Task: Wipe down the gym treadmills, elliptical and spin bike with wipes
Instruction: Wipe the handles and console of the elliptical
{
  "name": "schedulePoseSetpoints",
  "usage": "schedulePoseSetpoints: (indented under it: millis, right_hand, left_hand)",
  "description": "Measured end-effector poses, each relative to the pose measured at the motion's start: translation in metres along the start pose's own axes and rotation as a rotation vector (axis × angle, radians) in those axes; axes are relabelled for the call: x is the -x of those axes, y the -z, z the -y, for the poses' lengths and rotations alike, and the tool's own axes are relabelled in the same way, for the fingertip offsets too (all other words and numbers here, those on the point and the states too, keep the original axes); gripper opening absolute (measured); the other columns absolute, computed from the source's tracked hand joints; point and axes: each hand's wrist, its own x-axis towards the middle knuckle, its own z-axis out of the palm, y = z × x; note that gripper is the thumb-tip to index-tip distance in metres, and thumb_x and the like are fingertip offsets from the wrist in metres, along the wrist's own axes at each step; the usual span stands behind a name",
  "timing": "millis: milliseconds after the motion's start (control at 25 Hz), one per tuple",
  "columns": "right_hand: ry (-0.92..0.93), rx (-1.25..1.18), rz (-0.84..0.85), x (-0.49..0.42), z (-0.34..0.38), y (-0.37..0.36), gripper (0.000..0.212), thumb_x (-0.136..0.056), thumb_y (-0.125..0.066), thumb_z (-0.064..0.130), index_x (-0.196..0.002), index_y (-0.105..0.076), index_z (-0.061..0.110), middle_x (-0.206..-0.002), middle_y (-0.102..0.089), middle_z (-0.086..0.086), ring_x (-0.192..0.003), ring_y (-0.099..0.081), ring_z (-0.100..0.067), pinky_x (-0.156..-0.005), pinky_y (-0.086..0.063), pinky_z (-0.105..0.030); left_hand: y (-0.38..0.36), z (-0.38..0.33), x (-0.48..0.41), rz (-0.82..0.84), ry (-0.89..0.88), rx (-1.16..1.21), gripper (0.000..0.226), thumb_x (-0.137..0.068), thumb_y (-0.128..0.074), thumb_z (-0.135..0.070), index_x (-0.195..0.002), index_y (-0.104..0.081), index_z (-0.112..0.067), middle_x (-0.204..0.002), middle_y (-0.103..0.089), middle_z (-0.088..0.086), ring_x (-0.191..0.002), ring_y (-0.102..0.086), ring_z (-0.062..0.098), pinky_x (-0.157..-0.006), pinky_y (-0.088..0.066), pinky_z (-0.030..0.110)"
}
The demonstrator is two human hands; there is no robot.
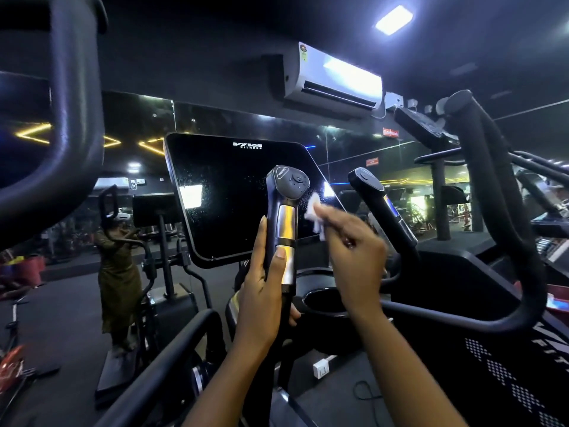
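Note:
I stand at an elliptical with a black console screen (228, 195) speckled with droplets. My left hand (261, 288) grips the left inner handle (284, 211), thumb on its silver sensor plate. My right hand (351, 248) pinches a small white wipe (314, 211) and holds it against the lower right part of the screen, just right of the handle's round button head. The right inner handle (378, 204) stands free beside my right hand.
Thick black moving arms rise at far left (70, 118) and right (492, 186). A cup holder (326, 300) sits below the console. A mirror wall ahead reflects a person (118, 272) at the machine. An air conditioner (332, 78) hangs above; more machines stand at right.

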Motion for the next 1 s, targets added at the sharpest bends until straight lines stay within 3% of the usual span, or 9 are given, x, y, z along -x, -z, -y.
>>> schedulePoseSetpoints:
  millis: [120,240,480,640,720,840,920,1000]
  right_hand:
    - [0.182,0.152,0.076,-0.058,0.006,-0.022,0.028,-0.079,-0.063,-0.003,-0.102,-0.071,0.01,-0.1,-0.07,0.002,-0.093,-0.06,-0.001,-0.083,-0.046,-0.009]
    - [0.296,0.267,0.163,-0.067,0.006,-0.036,0.031,-0.075,-0.058,-0.005,-0.099,-0.073,0.006,-0.099,-0.071,-0.007,-0.09,-0.066,-0.018,-0.085,-0.044,-0.015]
    - [0.441,0.329,0.15,-0.034,0.007,-0.018,0.03,-0.075,-0.059,0.001,-0.102,-0.072,0.007,-0.101,-0.071,-0.008,-0.092,-0.067,-0.024,-0.084,-0.048,-0.029]
    - [0.585,0.329,0.319,-0.068,0.008,-0.033,0.03,-0.074,-0.058,0.007,-0.1,-0.073,0.009,-0.103,-0.07,-0.008,-0.093,-0.067,-0.024,-0.084,-0.049,-0.029]
    - [0.53,0.305,0.395,-0.089,0.003,-0.038,0.032,-0.074,-0.056,0.008,-0.101,-0.073,0.009,-0.103,-0.07,-0.008,-0.094,-0.066,-0.021,-0.087,-0.048,-0.024]
    - [0.447,0.343,0.346,-0.106,-0.017,-0.03,0.042,-0.069,-0.05,-0.002,-0.103,-0.072,0.01,-0.099,-0.072,-0.006,-0.091,-0.067,-0.016,-0.085,-0.043,-0.008]
    - [0.27,0.296,0.316,-0.099,-0.027,-0.024,0.039,-0.074,-0.053,-0.006,-0.105,-0.071,0.009,-0.092,-0.073,-0.004,-0.08,-0.065,-0.003,-0.075,-0.038,0.002]
    - [-0.003,0.17,0.271,-0.078,-0.031,-0.025,0.038,-0.079,-0.055,-0.006,-0.112,-0.067,0.01,-0.079,-0.067,0.009,-0.064,-0.056,0.011,-0.065,-0.038,0.0]
  left_hand:
    - [-0.002,-0.009,0.003,-0.006,0.017,0.019,0.053,-0.084,-0.04,-0.049,-0.128,-0.017,-0.068,-0.083,-0.062,-0.032,-0.042,-0.057,0.02,-0.039,-0.046,0.025]
    - [-0.002,-0.011,0.003,-0.001,0.04,0.027,0.053,-0.083,-0.039,-0.049,-0.126,-0.016,-0.067,-0.08,-0.057,-0.046,-0.043,-0.056,0.02,-0.038,-0.047,0.025]
    - [0.0,-0.007,0.002,0.001,0.058,0.012,0.053,-0.083,-0.04,-0.053,-0.128,-0.019,-0.069,-0.083,-0.068,-0.016,-0.042,-0.056,0.023,-0.04,-0.048,0.028]
    - [-0.001,-0.008,0.003,0.014,0.076,0.014,0.053,-0.083,-0.04,-0.053,-0.128,-0.018,-0.07,-0.111,-0.054,-0.023,-0.042,-0.057,0.02,-0.04,-0.048,0.027]
    - [-0.001,-0.008,0.003,0.021,0.076,0.017,0.056,-0.083,-0.039,-0.052,-0.131,-0.017,-0.068,-0.125,-0.049,-0.016,-0.042,-0.056,0.018,-0.039,-0.047,0.025]
    - [-0.002,-0.007,0.003,0.015,0.065,0.03,0.056,-0.082,-0.04,-0.052,-0.131,-0.016,-0.068,-0.129,-0.045,-0.014,-0.042,-0.055,0.017,-0.039,-0.045,0.023]
    - [-0.002,-0.008,0.004,0.016,0.05,0.031,0.056,-0.083,-0.04,-0.051,-0.131,-0.016,-0.067,-0.124,-0.044,-0.018,-0.042,-0.055,0.016,-0.039,-0.045,0.023]
    - [-0.002,-0.007,0.003,0.018,0.043,0.034,0.057,-0.082,-0.04,-0.052,-0.131,-0.016,-0.067,-0.118,-0.047,-0.021,-0.042,-0.055,0.017,-0.039,-0.045,0.023]
